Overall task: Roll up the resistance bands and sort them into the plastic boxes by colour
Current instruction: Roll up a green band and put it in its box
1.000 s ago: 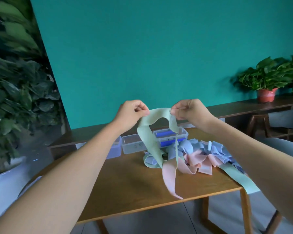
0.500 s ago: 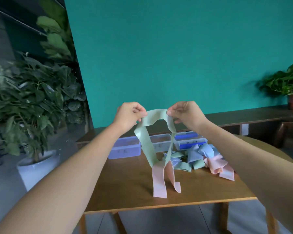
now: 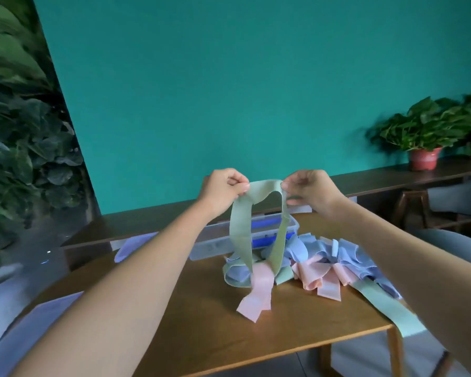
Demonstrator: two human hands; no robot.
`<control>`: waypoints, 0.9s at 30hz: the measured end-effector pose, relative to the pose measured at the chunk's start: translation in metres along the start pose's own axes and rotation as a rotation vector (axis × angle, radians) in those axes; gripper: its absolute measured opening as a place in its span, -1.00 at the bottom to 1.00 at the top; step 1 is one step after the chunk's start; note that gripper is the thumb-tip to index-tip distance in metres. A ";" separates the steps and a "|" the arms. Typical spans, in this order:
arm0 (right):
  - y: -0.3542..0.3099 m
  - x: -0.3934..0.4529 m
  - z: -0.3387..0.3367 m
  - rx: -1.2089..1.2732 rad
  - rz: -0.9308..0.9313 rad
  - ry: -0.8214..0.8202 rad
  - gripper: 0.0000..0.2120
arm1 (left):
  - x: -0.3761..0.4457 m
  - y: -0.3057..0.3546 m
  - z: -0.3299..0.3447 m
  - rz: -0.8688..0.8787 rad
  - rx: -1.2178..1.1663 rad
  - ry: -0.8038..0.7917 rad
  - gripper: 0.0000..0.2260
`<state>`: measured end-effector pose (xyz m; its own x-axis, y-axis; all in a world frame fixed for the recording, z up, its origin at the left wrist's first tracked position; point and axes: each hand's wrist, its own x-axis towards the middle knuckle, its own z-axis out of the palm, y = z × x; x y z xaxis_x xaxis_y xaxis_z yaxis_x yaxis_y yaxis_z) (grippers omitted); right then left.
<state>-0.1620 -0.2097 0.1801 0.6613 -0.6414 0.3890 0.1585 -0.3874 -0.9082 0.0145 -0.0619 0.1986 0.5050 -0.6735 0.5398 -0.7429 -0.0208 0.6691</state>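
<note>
A pale green resistance band (image 3: 241, 227) hangs as a loop above the wooden table (image 3: 207, 322). My left hand (image 3: 223, 190) pinches its top left part and my right hand (image 3: 310, 189) pinches its top right part. Both ends of the loop drop into a tangled pile of blue, pink and green bands (image 3: 324, 265) on the table. A pink band (image 3: 257, 292) trails from the pile toward the front edge. Behind the loop stands a clear plastic box (image 3: 215, 243) and one holding dark blue bands (image 3: 267, 224). A third box (image 3: 132, 247) lies left, partly hidden by my arm.
A long green band (image 3: 392, 308) hangs off the table's right edge. A dark bench (image 3: 392, 180) runs along the teal wall with a potted plant (image 3: 424, 137) on it. Large leafy plants (image 3: 17, 148) stand at the left. A stool (image 3: 411, 208) sits at the right.
My head has swung back to the right, so the table and pile sit further right in view. Both hands still hold the green band up in about the same pose.
</note>
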 end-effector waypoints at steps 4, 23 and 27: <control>0.056 0.001 -0.029 -0.053 0.131 0.017 -0.94 | 0.005 -0.030 0.055 -0.057 -0.036 -0.132 -0.86; 0.152 -0.032 -0.007 -0.780 -0.180 -0.128 -0.85 | -0.132 -0.110 0.131 -0.314 0.345 -0.202 -0.69; 0.169 -0.034 0.018 -0.814 -0.156 -0.366 -0.88 | -0.158 -0.109 0.132 -0.370 0.422 -0.244 -0.50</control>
<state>-0.1443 -0.2418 0.0108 0.8897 -0.3456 0.2983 -0.2097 -0.8898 -0.4054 -0.0428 -0.0507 -0.0271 0.6845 -0.7146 0.1444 -0.6729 -0.5430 0.5023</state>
